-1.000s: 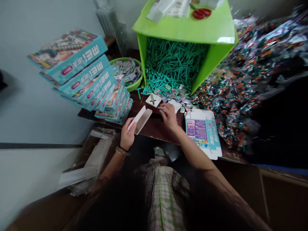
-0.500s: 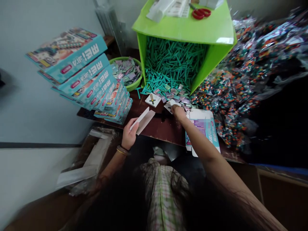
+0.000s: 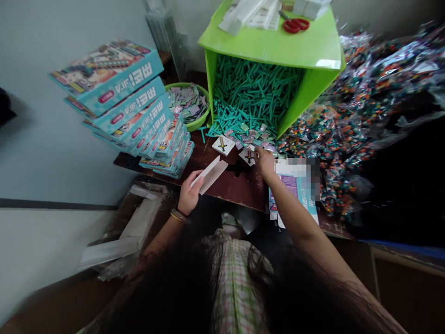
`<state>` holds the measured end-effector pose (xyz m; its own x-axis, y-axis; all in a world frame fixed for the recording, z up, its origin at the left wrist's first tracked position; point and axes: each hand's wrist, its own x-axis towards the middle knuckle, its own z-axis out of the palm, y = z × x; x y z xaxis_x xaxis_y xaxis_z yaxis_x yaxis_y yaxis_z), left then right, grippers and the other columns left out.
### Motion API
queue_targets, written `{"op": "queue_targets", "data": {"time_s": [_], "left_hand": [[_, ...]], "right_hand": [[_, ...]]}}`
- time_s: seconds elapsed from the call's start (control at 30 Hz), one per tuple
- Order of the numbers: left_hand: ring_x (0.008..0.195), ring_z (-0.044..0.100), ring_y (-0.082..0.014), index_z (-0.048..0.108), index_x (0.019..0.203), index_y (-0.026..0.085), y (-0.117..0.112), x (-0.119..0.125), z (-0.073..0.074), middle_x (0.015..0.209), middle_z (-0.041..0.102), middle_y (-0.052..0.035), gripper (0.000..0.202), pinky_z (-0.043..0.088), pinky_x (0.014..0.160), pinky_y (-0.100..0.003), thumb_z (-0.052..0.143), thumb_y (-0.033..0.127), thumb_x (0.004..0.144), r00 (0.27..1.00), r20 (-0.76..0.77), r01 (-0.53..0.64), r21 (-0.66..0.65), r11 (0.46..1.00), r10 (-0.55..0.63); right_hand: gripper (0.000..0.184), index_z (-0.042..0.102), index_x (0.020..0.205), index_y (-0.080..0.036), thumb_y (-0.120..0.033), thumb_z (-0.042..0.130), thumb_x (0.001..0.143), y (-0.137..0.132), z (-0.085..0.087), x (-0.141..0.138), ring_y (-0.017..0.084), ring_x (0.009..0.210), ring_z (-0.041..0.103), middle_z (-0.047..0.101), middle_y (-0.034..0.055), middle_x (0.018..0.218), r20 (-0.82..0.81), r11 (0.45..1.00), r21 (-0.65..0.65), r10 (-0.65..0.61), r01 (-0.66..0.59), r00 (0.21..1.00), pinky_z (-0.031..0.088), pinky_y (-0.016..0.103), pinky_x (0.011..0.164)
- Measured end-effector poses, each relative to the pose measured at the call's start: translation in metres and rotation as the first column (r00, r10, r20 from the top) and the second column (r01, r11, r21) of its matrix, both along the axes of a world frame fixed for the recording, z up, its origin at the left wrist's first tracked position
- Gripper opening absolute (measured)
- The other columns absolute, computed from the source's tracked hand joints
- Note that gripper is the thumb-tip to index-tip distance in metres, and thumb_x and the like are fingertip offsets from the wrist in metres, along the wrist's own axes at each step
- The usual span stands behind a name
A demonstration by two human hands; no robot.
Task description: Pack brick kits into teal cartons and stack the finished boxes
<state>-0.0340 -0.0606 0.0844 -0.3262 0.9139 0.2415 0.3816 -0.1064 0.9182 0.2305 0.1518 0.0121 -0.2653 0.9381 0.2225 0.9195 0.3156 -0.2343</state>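
Observation:
My left hand [image 3: 189, 194] is closed on a folded white cardboard tray [image 3: 212, 176], thumb inside and fingers behind it, held over the front edge of the table. At the small packets my right hand [image 3: 264, 162] reaches down with fingers bent together; whatever they pinch is hidden. Beside those fingertips lies a white leaflet [image 3: 248, 157] with a sword picture. Another white leaflet stack [image 3: 223, 145] with a sword picture sits to its left. Small pink and green packets [image 3: 255, 135] are scattered behind. Under my right forearm lies a flattened blue printed box [image 3: 294, 185].
A tall stack of blue boxes [image 3: 114, 97] leans at the left, beside a green basin [image 3: 200, 121] of packets. Teal sticks [image 3: 253, 88] fill a green bin [image 3: 271, 46] with red scissors [image 3: 295, 25] on top. Bags of coloured pieces [image 3: 327, 125] heap up at the right.
My right hand has shifted slightly right off the leaflet, uncovering its sword picture. My left hand still holds the white tray. The view has shifted a little.

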Motion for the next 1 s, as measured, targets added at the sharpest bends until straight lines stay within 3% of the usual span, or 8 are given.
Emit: {"op": "queue_targets", "data": {"time_s": [0.1,0.17,0.3,0.43,0.53,0.7,0.83,1.0], "left_hand": [[0.096,0.07,-0.0254,0.073,0.105,0.02,-0.002,0.001,0.0,0.1,0.077,-0.006,0.046,0.055,0.086,-0.033,0.056,0.061,0.093,1.0,0.0,0.013,-0.003,1.0,-0.013],[0.096,0.07,-0.0255,0.072,0.106,0.02,-0.003,0.001,0.0,0.1,0.077,-0.0061,0.046,0.055,0.086,-0.033,0.056,0.061,0.093,1.0,-0.001,0.019,-0.014,1.0,-0.019],[0.098,0.071,-0.0256,0.072,0.107,0.02,-0.004,0.001,-0.001,0.102,0.077,-0.0066,0.044,0.055,0.086,-0.033,0.056,0.058,0.093,1.0,0.019,0.021,-0.014,1.0,-0.021],[0.098,0.071,-0.0259,0.072,0.106,0.019,-0.005,0.002,-0.002,0.102,0.078,-0.0066,0.04,0.056,0.087,-0.033,0.057,0.054,0.093,0.999,0.028,0.029,-0.015,0.999,-0.028],[0.101,0.071,-0.0266,0.073,0.107,0.019,-0.004,0.004,-0.003,0.105,0.078,-0.0072,0.039,0.056,0.09,-0.034,0.058,0.052,0.093,0.998,0.035,0.045,-0.026,0.999,-0.044],[0.102,0.072,-0.0269,0.073,0.108,0.018,-0.004,0.008,-0.001,0.107,0.079,-0.0079,0.038,0.056,0.091,-0.035,0.058,0.051,0.093,0.998,0.026,0.059,-0.023,0.998,-0.059],[0.102,0.072,-0.027,0.073,0.107,0.019,-0.007,0.008,0.001,0.106,0.079,-0.0081,0.038,0.057,0.09,-0.035,0.057,0.051,0.094,0.999,0.01,0.049,-0.018,0.999,-0.049],[0.105,0.071,-0.0274,0.073,0.106,0.019,-0.008,0.005,0.0,0.108,0.079,-0.0083,0.037,0.056,0.094,-0.037,0.057,0.05,0.094,0.998,0.017,0.055,-0.013,0.998,-0.054]], "right_hand": [[0.041,0.069,0.124,-0.014,-0.02,0.033,0.106,0.003,0.002,-0.001,0.029,0.098,0.064,0.075,0.0148,0.1,0.024,1.0,0.009,0.007,-0.007,1.0,0.039,0.038,0.097],[0.041,0.069,0.126,-0.015,-0.019,0.035,0.105,0.001,0.0,-0.004,0.029,0.104,0.062,0.075,0.0146,0.105,0.025,0.998,0.024,0.051,-0.052,0.998,0.036,0.039,0.103],[0.041,0.068,0.134,-0.018,-0.02,0.039,0.104,-0.01,-0.015,-0.012,0.031,0.118,0.056,0.074,0.015,0.114,0.022,0.994,0.034,0.099,-0.1,0.995,0.032,0.042,0.108],[0.038,0.069,0.133,-0.02,-0.025,0.048,0.102,-0.012,-0.029,-0.011,0.032,0.117,0.056,0.074,0.0139,0.117,-0.014,0.996,-0.034,0.076,-0.076,0.997,0.034,0.045,0.107],[0.035,0.073,0.121,-0.018,-0.035,0.047,0.105,0.0,-0.031,-0.018,0.032,0.119,0.058,0.071,0.017,0.125,-0.038,0.998,-0.068,-0.001,-0.002,0.999,0.039,0.043,0.103],[0.064,0.06,0.137,-0.006,-0.055,0.062,0.096,0.028,-0.031,-0.059,0.039,0.121,0.06,0.062,0.0305,0.134,-0.078,0.952,-0.147,-0.281,0.267,0.957,0.05,0.045,0.094],[0.049,0.064,0.13,0.002,-0.035,0.056,0.098,0.044,-0.031,-0.074,0.039,0.114,0.065,0.066,0.0354,0.123,-0.193,0.923,-0.233,-0.353,0.306,0.915,0.052,0.045,0.092],[0.033,0.078,0.102,-0.004,-0.022,0.051,0.095,0.047,-0.022,-0.032,0.035,0.101,0.07,0.075,0.0286,0.103,-0.26,0.926,-0.245,-0.348,0.287,0.901,0.051,0.041,0.09]]}}
